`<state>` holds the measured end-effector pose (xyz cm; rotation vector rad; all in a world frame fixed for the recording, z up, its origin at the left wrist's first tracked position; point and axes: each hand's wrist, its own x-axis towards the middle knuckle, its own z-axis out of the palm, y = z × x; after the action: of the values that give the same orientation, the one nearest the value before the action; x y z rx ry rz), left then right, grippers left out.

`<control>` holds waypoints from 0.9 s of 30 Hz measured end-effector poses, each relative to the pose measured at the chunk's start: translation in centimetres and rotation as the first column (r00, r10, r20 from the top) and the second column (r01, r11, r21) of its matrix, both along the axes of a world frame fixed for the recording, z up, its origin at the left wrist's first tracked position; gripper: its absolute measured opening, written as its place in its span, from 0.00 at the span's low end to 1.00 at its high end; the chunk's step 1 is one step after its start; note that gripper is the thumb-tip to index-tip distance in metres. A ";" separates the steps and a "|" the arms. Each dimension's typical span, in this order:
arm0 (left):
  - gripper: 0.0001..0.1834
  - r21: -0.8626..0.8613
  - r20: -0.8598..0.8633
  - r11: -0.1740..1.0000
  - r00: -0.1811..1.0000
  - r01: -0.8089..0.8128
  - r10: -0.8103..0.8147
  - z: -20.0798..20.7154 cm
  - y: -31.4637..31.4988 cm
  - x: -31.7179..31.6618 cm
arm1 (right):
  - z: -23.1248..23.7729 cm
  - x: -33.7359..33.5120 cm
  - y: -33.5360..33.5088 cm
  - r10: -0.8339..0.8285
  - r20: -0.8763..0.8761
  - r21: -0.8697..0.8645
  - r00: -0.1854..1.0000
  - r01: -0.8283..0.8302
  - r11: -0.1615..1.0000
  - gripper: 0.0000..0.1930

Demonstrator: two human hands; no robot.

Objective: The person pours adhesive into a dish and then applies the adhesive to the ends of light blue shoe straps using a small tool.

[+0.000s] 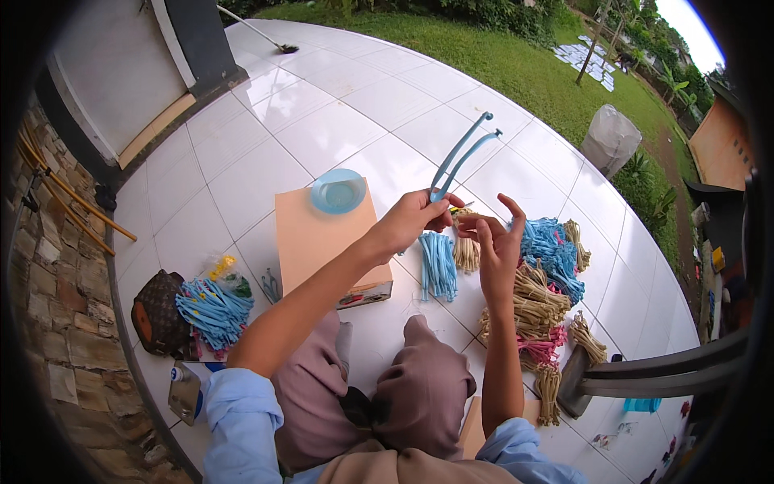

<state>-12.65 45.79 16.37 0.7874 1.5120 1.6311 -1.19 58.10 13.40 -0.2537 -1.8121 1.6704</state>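
My left hand (415, 222) is closed in a pinch on the folded end of a light blue strap (458, 160). The strap's two free ends point up and away, each tipped with a small dark knob. Close beside it on the right, my right hand (496, 246) is raised with its fingers apart, and I see nothing in it. Below the hands, a bundle of blue straps (438, 268) lies on the tiles next to a beige bundle (466, 252). A yellow-and-dark item behind the fingers is mostly hidden.
A cardboard box (310, 242) carries a blue plastic bowl (337, 194). At right lie piles of blue straps (556, 252), beige straps (532, 302) and pink straps (540, 348), near a dark chair leg (574, 379). At left are a brown bag (157, 310) and more blue straps (211, 313).
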 end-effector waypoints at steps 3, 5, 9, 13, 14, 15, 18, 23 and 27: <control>0.13 0.002 -0.020 1.000 1.000 -0.006 0.006 0.7 -3.2 1.8 | 3.1 -1.5 -1.4 0.098 -0.126 -0.149 0.987 -0.117 0.982 0.32; 0.13 0.023 -0.130 0.998 0.989 -0.065 0.068 0.7 -4.7 2.7 | 5.3 -2.5 -2.5 0.153 -0.261 -0.246 0.953 -0.219 0.944 0.39; 0.11 -0.126 -0.357 0.948 0.905 -0.292 0.231 1.3 -7.3 3.1 | 7.3 -3.3 -4.7 0.108 -0.303 -0.192 0.947 -0.172 0.966 0.42; 0.14 0.103 -0.381 0.943 0.863 -0.317 0.332 0.4 -7.8 3.1 | 8.1 -3.1 -6.6 0.143 -0.355 -0.129 0.924 -0.200 0.971 0.43; 0.15 0.090 -0.411 0.953 0.861 -0.289 0.299 0.1 -8.1 2.9 | 8.2 -3.1 -7.3 0.137 -0.360 -0.130 0.923 -0.194 0.972 0.43; 0.13 0.121 -0.440 0.944 0.836 -0.306 0.327 0.2 -8.1 3.4 | 8.0 -3.1 -7.5 0.156 -0.338 -0.109 0.928 -0.203 0.973 0.42; 0.08 0.079 -0.515 0.954 0.808 -0.288 0.286 1.0 -8.4 4.0 | 8.0 -3.0 -8.3 0.175 -0.324 -0.119 0.930 -0.224 0.967 0.43; 0.10 0.185 -0.501 0.926 0.779 -0.328 0.376 -0.2 -8.2 3.8 | 7.3 -3.5 -9.3 0.139 -0.362 -0.174 0.922 -0.213 0.961 0.41; 0.14 0.316 -0.472 0.816 0.666 -0.484 0.578 0.1 -7.9 4.4 | 5.9 -4.2 -11.5 0.258 -0.249 -0.200 0.934 -0.310 0.929 0.36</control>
<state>-8.27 37.90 16.48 1.0323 2.2025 2.0966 -5.36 46.58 19.30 0.0991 -1.5408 2.0340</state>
